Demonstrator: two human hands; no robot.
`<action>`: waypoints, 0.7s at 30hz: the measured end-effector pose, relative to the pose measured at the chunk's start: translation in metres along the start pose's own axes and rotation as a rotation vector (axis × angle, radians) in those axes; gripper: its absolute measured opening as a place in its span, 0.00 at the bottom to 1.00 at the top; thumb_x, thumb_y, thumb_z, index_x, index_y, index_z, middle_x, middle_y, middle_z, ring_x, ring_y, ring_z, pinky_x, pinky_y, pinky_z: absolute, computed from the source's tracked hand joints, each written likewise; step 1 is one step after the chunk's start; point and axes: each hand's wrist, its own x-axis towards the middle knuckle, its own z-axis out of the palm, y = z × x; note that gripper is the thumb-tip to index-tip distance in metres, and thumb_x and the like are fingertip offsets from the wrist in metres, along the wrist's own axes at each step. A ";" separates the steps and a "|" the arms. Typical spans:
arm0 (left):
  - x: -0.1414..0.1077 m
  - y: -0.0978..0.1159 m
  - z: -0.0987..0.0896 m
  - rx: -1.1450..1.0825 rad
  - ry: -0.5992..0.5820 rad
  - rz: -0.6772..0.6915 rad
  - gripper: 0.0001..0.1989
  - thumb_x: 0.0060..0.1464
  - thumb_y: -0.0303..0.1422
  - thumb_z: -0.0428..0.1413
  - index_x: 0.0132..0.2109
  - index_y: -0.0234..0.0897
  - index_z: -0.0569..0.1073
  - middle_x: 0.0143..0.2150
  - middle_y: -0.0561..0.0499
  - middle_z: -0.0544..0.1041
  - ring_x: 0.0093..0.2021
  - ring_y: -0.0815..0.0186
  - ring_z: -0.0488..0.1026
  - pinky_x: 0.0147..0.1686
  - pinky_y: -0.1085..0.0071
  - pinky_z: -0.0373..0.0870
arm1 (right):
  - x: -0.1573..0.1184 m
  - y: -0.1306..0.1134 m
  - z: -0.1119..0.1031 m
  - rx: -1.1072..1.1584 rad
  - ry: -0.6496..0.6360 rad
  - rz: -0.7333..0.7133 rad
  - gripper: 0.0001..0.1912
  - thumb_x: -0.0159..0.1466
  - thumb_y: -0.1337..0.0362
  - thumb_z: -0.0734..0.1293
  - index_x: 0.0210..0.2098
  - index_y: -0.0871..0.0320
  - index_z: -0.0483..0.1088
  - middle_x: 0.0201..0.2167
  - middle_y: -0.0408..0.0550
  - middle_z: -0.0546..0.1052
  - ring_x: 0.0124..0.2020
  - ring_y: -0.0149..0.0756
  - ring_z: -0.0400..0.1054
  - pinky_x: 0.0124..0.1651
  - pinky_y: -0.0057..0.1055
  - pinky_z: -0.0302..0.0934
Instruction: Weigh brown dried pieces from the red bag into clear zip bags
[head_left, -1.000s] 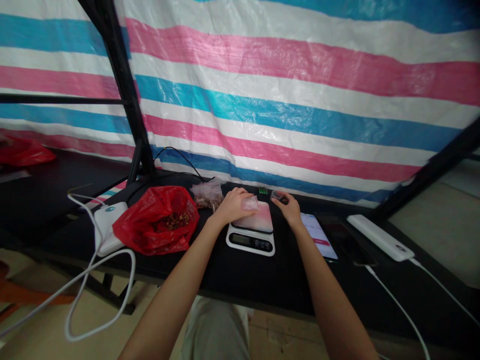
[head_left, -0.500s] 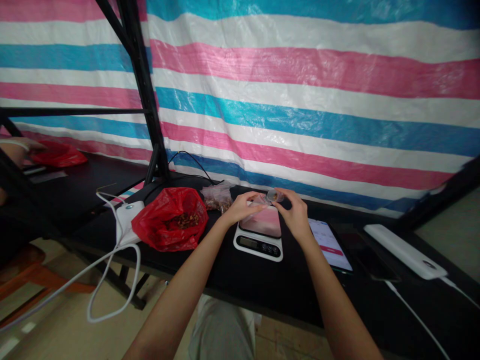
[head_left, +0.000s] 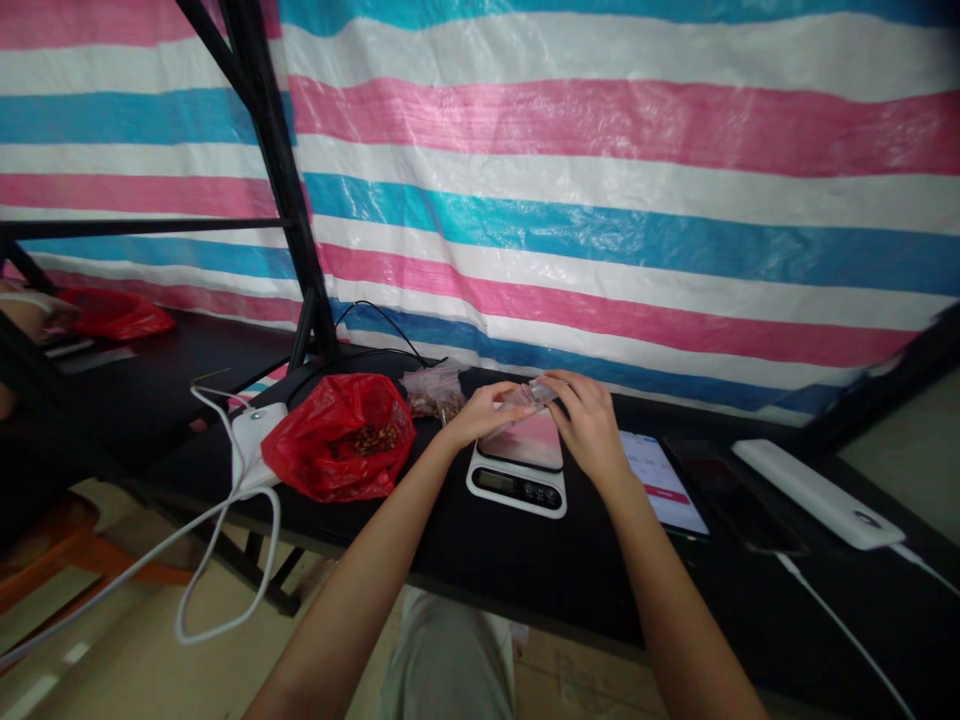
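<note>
Above a white digital scale (head_left: 517, 486) my two hands meet. My left hand (head_left: 484, 412) pinches a small clear plastic bag (head_left: 514, 404) on the left. Fingers of my right hand (head_left: 589, 420) are wrapped round a small clear cup (head_left: 541, 391), tilted against the bag's mouth. What the cup holds is hidden now. Left of the scale, a red plastic bag (head_left: 300, 455) stands open with brown dried pieces inside. Behind it lies a clear bag of similar pieces (head_left: 435, 390).
A lit phone (head_left: 664, 485), a dark phone (head_left: 742, 500) and a white power bank (head_left: 817, 494) lie on the right. A white device (head_left: 255, 440) with a looped cable sits left. Another person's hand (head_left: 45, 315) is near a red bag (head_left: 120, 314) far left.
My right hand has turned the cup over toward the bag, so its round opening no longer faces me. My left hand stays nearly in place. The view has shifted slightly.
</note>
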 end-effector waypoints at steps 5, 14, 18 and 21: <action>0.000 0.001 0.000 -0.011 -0.025 0.003 0.19 0.47 0.38 0.58 0.44 0.29 0.73 0.41 0.45 0.75 0.42 0.61 0.70 0.43 0.69 0.64 | 0.001 -0.006 -0.007 -0.118 -0.047 -0.050 0.15 0.63 0.68 0.58 0.50 0.56 0.64 0.50 0.51 0.70 0.49 0.41 0.61 0.50 0.38 0.51; -0.001 -0.001 0.001 0.032 -0.027 0.021 0.22 0.47 0.41 0.58 0.45 0.29 0.73 0.42 0.45 0.76 0.43 0.60 0.71 0.44 0.68 0.65 | -0.001 -0.009 -0.008 -0.154 -0.038 0.045 0.17 0.64 0.68 0.55 0.52 0.53 0.63 0.52 0.50 0.69 0.50 0.42 0.60 0.51 0.40 0.46; -0.001 -0.004 0.003 0.066 0.007 0.056 0.23 0.47 0.40 0.58 0.49 0.31 0.72 0.46 0.43 0.75 0.46 0.60 0.70 0.47 0.67 0.64 | -0.002 -0.003 -0.007 -0.147 0.015 0.121 0.17 0.64 0.66 0.56 0.52 0.53 0.63 0.52 0.50 0.70 0.50 0.43 0.60 0.52 0.41 0.44; -0.001 -0.007 0.006 0.116 0.026 0.103 0.24 0.47 0.41 0.59 0.49 0.31 0.72 0.47 0.43 0.75 0.46 0.60 0.70 0.48 0.67 0.64 | -0.003 0.000 -0.007 -0.148 0.026 0.145 0.17 0.64 0.65 0.56 0.52 0.53 0.63 0.52 0.49 0.70 0.50 0.43 0.60 0.51 0.41 0.43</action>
